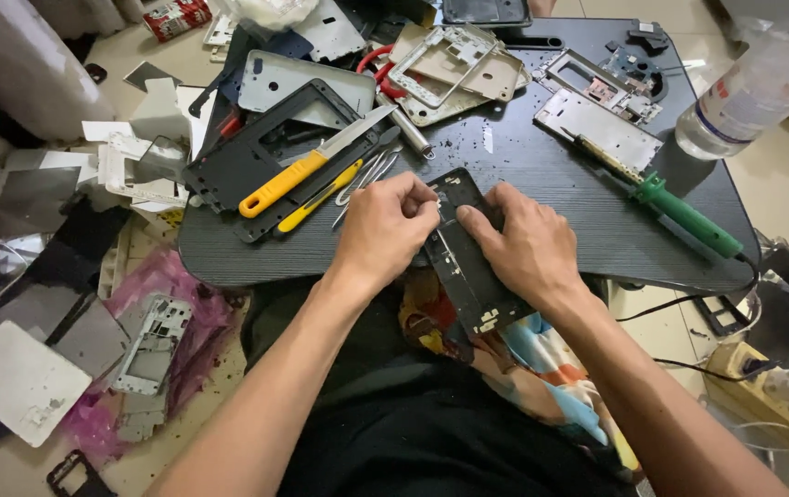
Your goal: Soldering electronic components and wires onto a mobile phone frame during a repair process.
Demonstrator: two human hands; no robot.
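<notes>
Makeshift phone-repair workshop: soldering iron (679,210), utility knife (307,166), stripped phone frames (449,60).

Free: bare tabletop (541,175) strip between the hands and the green-handled soldering iron (679,212).
Blocked left: yellow-handled knife (298,170), black frame (256,156).
Blocked rear: metal phone frames (449,60).
Blocked right: plastic bottle (753,92).

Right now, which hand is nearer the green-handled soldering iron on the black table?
Right. The right hand rests on the black phone frame, just left of the green-handled soldering iron. The left hand grips the frame's far side, farther from it.
</notes>
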